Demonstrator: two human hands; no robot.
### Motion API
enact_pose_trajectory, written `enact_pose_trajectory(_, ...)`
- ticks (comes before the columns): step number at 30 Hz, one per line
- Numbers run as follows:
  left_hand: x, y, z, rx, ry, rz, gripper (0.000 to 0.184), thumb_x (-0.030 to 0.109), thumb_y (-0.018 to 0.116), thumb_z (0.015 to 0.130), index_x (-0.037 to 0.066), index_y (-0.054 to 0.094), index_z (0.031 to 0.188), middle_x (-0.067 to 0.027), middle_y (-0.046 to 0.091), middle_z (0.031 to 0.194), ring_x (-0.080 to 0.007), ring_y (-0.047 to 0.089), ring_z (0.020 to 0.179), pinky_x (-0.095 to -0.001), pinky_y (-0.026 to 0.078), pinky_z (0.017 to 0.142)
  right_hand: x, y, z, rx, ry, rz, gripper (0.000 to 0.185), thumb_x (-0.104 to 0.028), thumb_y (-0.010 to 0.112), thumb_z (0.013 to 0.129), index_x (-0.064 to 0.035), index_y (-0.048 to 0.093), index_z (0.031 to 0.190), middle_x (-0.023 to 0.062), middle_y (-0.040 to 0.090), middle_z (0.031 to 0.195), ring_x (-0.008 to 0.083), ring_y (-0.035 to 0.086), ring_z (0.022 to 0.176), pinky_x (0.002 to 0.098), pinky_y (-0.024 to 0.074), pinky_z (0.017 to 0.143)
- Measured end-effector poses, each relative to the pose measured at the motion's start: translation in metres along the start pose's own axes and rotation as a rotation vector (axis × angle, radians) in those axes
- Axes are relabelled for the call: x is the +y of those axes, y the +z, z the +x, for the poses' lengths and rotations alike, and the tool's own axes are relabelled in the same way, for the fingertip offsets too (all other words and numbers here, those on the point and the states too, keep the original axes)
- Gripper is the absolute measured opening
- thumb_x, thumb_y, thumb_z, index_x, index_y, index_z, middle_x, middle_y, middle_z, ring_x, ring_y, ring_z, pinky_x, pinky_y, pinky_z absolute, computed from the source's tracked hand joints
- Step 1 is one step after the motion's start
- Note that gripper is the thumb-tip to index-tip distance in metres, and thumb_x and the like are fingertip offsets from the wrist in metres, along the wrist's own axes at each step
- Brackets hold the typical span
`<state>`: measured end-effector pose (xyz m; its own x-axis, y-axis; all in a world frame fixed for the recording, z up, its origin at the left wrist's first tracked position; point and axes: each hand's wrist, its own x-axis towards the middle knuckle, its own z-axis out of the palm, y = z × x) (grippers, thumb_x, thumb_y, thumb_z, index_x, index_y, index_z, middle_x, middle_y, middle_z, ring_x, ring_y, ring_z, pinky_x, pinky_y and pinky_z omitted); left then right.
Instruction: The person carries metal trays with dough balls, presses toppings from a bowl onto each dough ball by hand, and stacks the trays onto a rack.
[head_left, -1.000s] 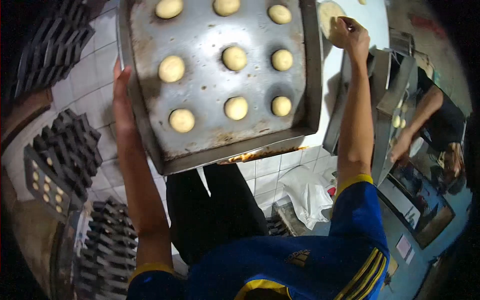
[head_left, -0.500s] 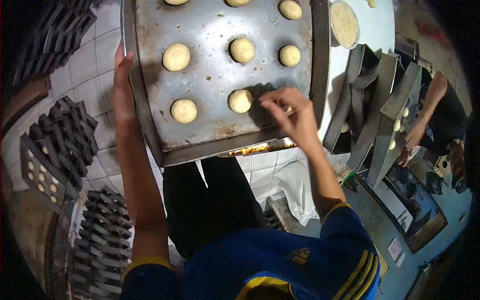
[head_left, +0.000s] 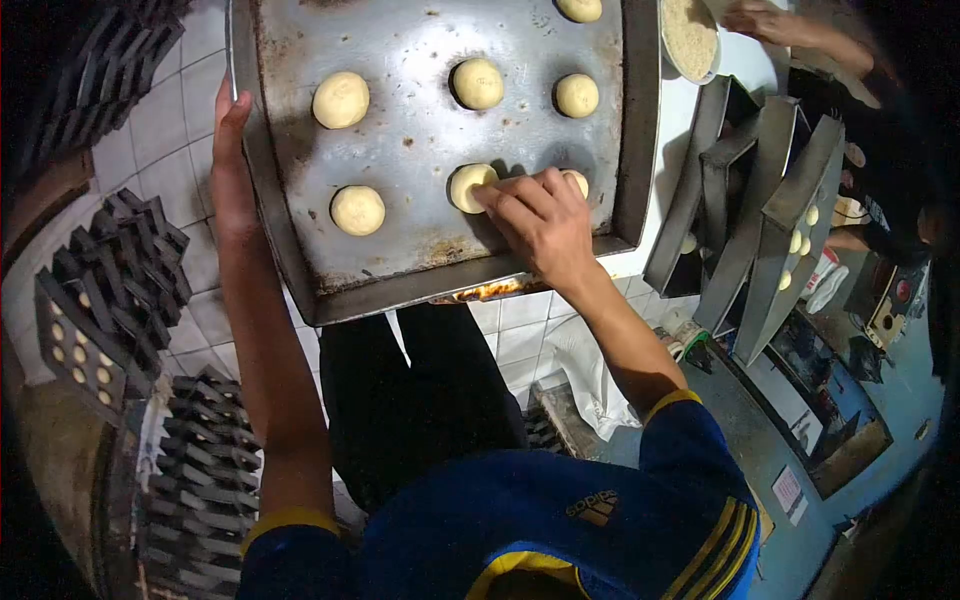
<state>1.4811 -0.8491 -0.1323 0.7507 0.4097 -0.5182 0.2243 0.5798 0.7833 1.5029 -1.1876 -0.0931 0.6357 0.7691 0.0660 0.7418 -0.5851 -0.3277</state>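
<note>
A worn metal baking tray (head_left: pixel 430 262) with raised sides fills the upper middle of the view, and pale round dough balls sit on it in spaced rows. My left hand (head_left: pixel 232 135) is closed on the tray's left side, thumb over the rim and the other fingers mostly hidden behind it. My right hand (head_left: pixel 545 222) is over the front row, its bent fingers on the right side of the middle dough ball (head_left: pixel 470 188). Just beyond my knuckles, another dough ball (head_left: pixel 575 183) is partly covered. The front-left dough ball (head_left: pixel 358 210) lies untouched.
A bowl of pale crumbs (head_left: pixel 690 42) stands right of the tray on a white table (head_left: pixel 752 60). Tilted metal trays (head_left: pixel 775 225) lean on the right, near another person's hand (head_left: pixel 765 22). Stacked trays (head_left: pixel 120 270) stand on the left.
My right hand has moved left from the front-right dough ball to the middle one. The tray appears slightly higher and further left. The other person's hand now reaches beside the bowl.
</note>
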Motion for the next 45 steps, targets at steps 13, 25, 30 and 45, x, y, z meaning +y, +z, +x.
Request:
enact_pose_trajectory(13,0.001,0.002,-0.002,0.032,0.003,0.047,0.075,0.049,0.064,0.102,0.012,0.040,0.163,-0.0131,0.060,0.140,-0.0265,0.062,0.123,-0.0416,0.051,0.105,0.019,-0.020,0.008,-0.494,-0.198,0.104,0.087,-0.061,0.058,0.101,-0.0128,0.035,0.170,0.0066,0.034,0.176,0.0288,0.031,0.163,0.0536,0.0254,0.132)
enact_pose_trajectory(25,-0.006,-0.012,0.011,-0.021,-0.022,0.045,0.085,0.046,0.064,0.101,0.009,0.031,0.170,-0.0154,0.054,0.154,-0.0297,0.056,0.137,-0.0427,0.045,0.115,0.162,-0.113,0.077,0.460,0.384,-0.094,0.041,-0.022,0.064,0.109,-0.0022,0.065,0.146,0.0176,0.072,0.135,0.0258,0.071,0.110,0.0349,0.0566,0.091)
enact_pose_trajectory(30,0.001,-0.002,0.003,-0.001,-0.011,0.061,0.077,0.043,0.062,0.102,0.009,0.036,0.166,-0.0150,0.058,0.146,-0.0279,0.060,0.129,-0.0420,0.048,0.110,0.277,-0.120,0.085,0.328,0.533,-0.222,0.036,-0.027,0.071,0.103,0.0009,0.076,0.124,0.0232,0.079,0.108,0.0325,0.079,0.091,0.0408,0.0612,0.080)
enact_pose_trajectory(45,0.004,0.008,-0.003,-0.008,-0.011,0.038,0.061,0.043,0.060,0.106,0.010,0.045,0.155,-0.0120,0.065,0.125,-0.0258,0.067,0.109,-0.0434,0.056,0.095,0.278,-0.133,0.049,0.489,0.760,0.501,0.036,-0.020,0.067,0.110,-0.0033,0.072,0.141,0.0055,0.076,0.122,0.0064,0.058,0.085,0.0200,0.0461,0.075)
